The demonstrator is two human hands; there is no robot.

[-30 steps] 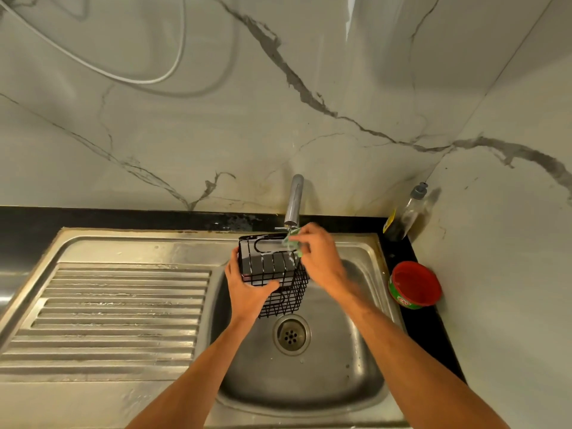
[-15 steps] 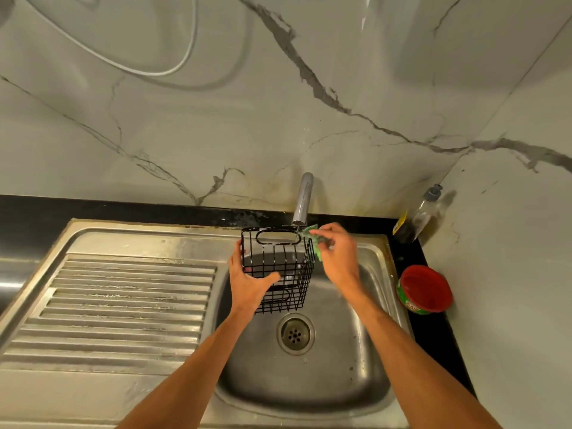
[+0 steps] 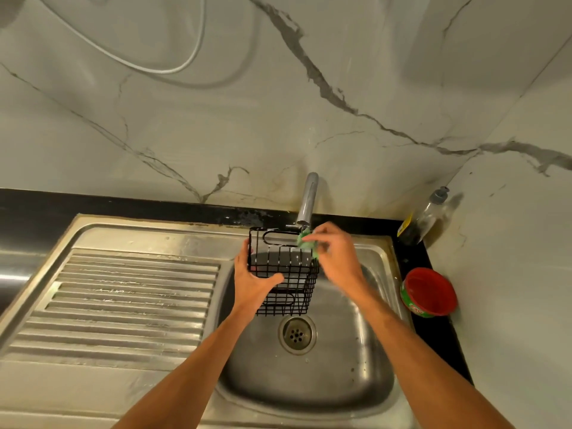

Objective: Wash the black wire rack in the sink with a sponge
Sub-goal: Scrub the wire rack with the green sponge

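A: Rack posn?
B: The black wire rack point(image 3: 283, 274) was held up over the sink point(image 3: 309, 382) bowl, just under the tap point(image 3: 308, 199) spout and above the drain point(image 3: 297, 335). Tilted, open side twd camera. Looked clear of the bowl floor, not certain.
A: Hands?
B: L hand point(image 3: 252, 281) gripped the rack's left side, thumb curled across the front wires, fingers round the back. R hand point(image 3: 335, 255) pinched a green sponge point(image 3: 306, 241) and pressed it onto the rack's far right top corner. R hand was motion-blurred, so finger detail was poor.
A: Water on?
B: Couldn't tell. No stream visible. White flecks on the upper wires, prob. suds.
A: Step?
B: Scrubbing, my read. Only the top corner was under the sponge, so I'd put it mid-wash, rinse not yet done.
A: Next move?
B: Est.: run the sponge along the other wires, w/ L hand turning the rack to present base and sides. Needs a firm hold, since wet wire slips and a sponge can snag on wire ends. Then rinse under the tap.
A: Surroundings?
B: A drainboard point(image 3: 123, 298) lay left of the bowl. A red tub point(image 3: 430, 292) and a bottle point(image 3: 421, 221) stood on the counter at right, well apart from the rack.
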